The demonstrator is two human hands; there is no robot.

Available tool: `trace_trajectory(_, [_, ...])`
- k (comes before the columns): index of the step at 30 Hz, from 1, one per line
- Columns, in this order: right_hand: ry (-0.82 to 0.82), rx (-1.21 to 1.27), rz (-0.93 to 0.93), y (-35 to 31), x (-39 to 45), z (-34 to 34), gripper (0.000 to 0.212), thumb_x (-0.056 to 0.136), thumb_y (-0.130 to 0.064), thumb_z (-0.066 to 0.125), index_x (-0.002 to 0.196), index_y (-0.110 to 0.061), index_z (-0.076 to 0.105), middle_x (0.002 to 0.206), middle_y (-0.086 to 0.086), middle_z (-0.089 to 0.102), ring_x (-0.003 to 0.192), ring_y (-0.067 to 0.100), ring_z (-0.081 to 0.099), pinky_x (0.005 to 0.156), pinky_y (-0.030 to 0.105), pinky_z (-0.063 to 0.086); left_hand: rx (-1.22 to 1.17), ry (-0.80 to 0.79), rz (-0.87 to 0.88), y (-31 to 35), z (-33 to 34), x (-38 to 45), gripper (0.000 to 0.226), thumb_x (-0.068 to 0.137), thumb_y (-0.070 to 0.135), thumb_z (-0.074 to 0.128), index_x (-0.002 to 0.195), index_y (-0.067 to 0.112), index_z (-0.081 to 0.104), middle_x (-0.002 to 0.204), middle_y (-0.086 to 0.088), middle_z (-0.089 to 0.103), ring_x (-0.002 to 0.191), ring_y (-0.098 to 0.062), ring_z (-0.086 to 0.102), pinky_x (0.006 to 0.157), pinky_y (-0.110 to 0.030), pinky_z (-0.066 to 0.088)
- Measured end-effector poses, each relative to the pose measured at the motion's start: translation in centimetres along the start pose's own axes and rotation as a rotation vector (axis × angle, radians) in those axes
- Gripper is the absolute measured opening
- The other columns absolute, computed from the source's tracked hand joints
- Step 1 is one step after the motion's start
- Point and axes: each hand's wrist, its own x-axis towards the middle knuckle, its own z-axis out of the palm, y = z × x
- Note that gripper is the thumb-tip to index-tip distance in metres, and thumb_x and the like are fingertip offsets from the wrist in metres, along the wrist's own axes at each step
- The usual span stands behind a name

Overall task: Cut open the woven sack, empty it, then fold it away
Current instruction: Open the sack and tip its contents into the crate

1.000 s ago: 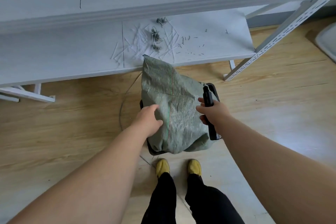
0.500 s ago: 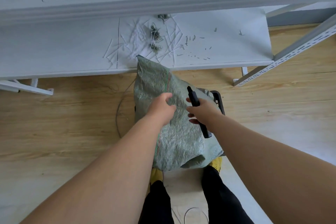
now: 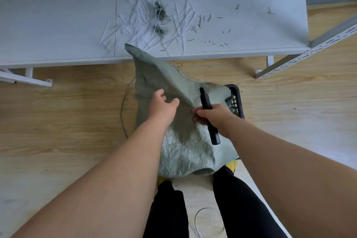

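The limp sack (image 3: 185, 147) drapes over a black crate (image 3: 237, 98) by the feet. The left hand (image 3: 162, 106) pinches a fold; the right hand (image 3: 212, 117) curls round the knife (image 3: 205, 99). Emptying looks done, so next is lifting and folding.

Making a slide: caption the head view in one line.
Left hand grasps the green woven sack draped over a black crate; right hand grips a black tool.

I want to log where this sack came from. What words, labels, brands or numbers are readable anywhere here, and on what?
None can be read in this view.
green woven sack: no print, only a faint coloured stripe.
black cutting tool: no marking shows.
white shelf board: bare apart from cut strips and scraps.
black basket: no label shows.
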Motion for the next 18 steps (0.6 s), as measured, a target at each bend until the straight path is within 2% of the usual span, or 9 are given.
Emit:
trace_trajectory(3, [-0.108,0.018,-0.006,0.8,-3.0,-0.1,0.017,0.094,0.002,0.051,0.103,0.002,0.065,0.077,0.011,0.065,0.065,0.016,0.061,0.068,0.023,0.052,-0.087,0.060,-0.129,1.2,0.3,-1.6,0.107,0.073,0.049,0.075,0.152,0.028,0.007,0.157,-0.003,0.023,0.136,-0.029,0.038,0.102,-0.049,0.044])
trace_trajectory(5, [-0.195,-0.030,0.015,0.9,-5.0,-0.4,0.015,0.095,0.002,0.052,0.100,0.000,0.065,0.077,0.010,0.066,0.064,0.016,0.063,0.069,0.022,0.054,0.040,0.080,-0.084,1.6,0.3,-3.3,0.111,0.075,0.036,0.078,0.152,0.023,0.000,0.155,-0.004,0.026,0.135,-0.029,0.039,0.105,-0.042,0.041])
trace_trajectory(6, [-0.239,-0.046,0.034,0.9,-5.9,-0.7,0.014,0.094,0.001,0.053,0.097,-0.002,0.066,0.078,0.010,0.067,0.065,0.015,0.065,0.070,0.022,0.055,0.148,0.106,-0.037,1.6,0.1,-4.0,0.098,0.080,0.024,0.074,0.152,0.018,0.007,0.149,-0.006,0.036,0.131,-0.029,0.044,0.101,-0.036,0.042])
trace_trajectory(8, [-0.291,-0.057,0.065,0.8,-7.4,-1.5,0.013,0.094,0.000,0.054,0.096,-0.003,0.067,0.085,0.010,0.069,0.073,0.017,0.068,0.074,0.023,0.057,0.248,0.148,0.029,1.6,-0.8,-4.9,0.055,0.085,0.010,0.062,0.136,0.016,0.041,0.129,-0.010,0.056,0.114,-0.032,0.057,0.084,-0.035,0.047])
trace_trajectory(9, [-0.281,-0.063,0.070,0.6,-8.1,-1.8,0.013,0.094,0.000,0.054,0.097,-0.004,0.067,0.089,0.012,0.070,0.078,0.020,0.068,0.077,0.025,0.057,0.207,0.126,0.020,1.6,-1.5,-5.3,0.035,0.083,0.008,0.058,0.118,0.012,0.055,0.116,-0.012,0.063,0.103,-0.032,0.061,0.080,-0.038,0.051])
trace_trajectory(11, [-0.145,-0.096,0.022,0.0,-8.9,-1.9,0.013,0.093,-0.001,0.055,0.094,-0.007,0.066,0.096,0.014,0.069,0.078,0.020,0.067,0.073,0.028,0.056,0.084,0.037,-0.023,1.4,-3.3,-6.3,0.015,0.080,0.009,0.055,0.092,0.010,0.063,0.097,-0.011,0.067,0.087,-0.028,0.062,0.083,-0.044,0.054])
trace_trajectory(14, [0.220,-0.193,-0.216,-2.1,-10.1,-1.3,0.016,0.088,-0.007,0.061,0.095,-0.021,0.065,0.095,0.005,0.069,0.067,0.016,0.064,0.065,0.031,0.055,0.053,-0.055,0.010,1.6,-6.1,-8.8,0.008,0.081,0.006,0.057,0.079,0.011,0.062,0.083,-0.005,0.060,0.081,-0.021,0.055,0.090,-0.044,0.051])
trace_trajectory(16, [0.255,-0.221,-0.351,-4.4,-11.3,-0.2,0.027,0.085,-0.011,0.064,0.108,-0.027,0.064,0.087,0.001,0.068,0.067,0.018,0.063,0.071,0.038,0.056,-0.016,-0.104,0.036,1.6,-7.9,-10.7,0.017,0.083,0.002,0.056,0.069,0.011,0.057,0.080,-0.006,0.058,0.083,-0.022,0.053,0.087,-0.037,0.052])
trace_trajectory(18, [0.166,-0.293,-0.432,-6.5,-12.3,1.4,0.039,0.084,-0.015,0.066,0.121,-0.027,0.061,0.086,0.001,0.067,0.071,0.021,0.064,0.077,0.041,0.056,-0.094,-0.203,0.034,1.7,-9.6,-12.1,0.019,0.087,-0.003,0.055,0.072,0.009,0.058,0.087,-0.008,0.061,0.090,-0.022,0.057,0.086,-0.031,0.052])
